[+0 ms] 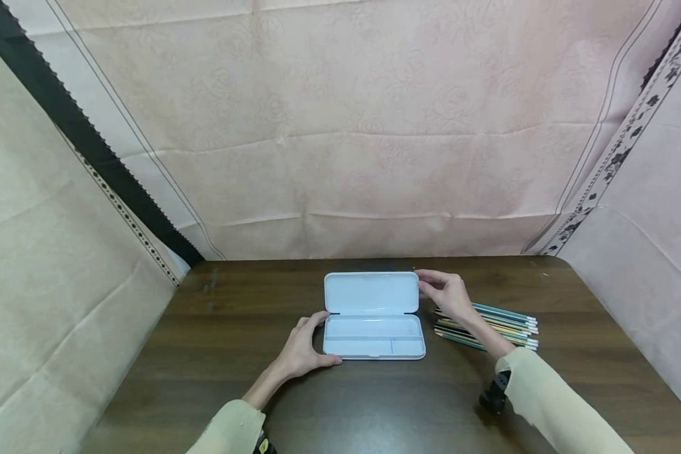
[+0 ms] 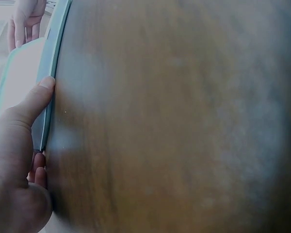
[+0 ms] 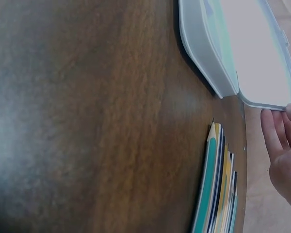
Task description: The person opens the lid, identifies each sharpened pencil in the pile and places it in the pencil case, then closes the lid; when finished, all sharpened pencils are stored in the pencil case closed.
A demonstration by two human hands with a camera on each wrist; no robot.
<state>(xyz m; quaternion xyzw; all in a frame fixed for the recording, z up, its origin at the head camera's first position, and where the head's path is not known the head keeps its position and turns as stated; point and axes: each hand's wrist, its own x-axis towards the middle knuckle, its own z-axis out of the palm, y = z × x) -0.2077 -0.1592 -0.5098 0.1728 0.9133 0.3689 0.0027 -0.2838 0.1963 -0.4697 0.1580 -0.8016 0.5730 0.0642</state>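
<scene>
A light blue pencil case [image 1: 374, 345] lies on the table with its lid [image 1: 371, 292] swung up and back on the hinge side. One long compartment and two smaller ones show inside its base. My left hand [image 1: 303, 347] grips the left end of the base, thumb along the front edge, fingers round toward the back corner. At the lid's right edge, my right hand [image 1: 445, 291] holds it between thumb and fingers, as the right wrist view also shows. A bundle of pencils [image 3: 216, 179] in green, yellow and dark colours lies right of the case, partly hidden by my right forearm in the head view.
The brown wooden table [image 1: 204, 378] reaches back to a cream cloth hanging [image 1: 340, 157]. More cloth [image 1: 62, 284] hangs along the left side and on the right. Pencil tips point left, toward the case.
</scene>
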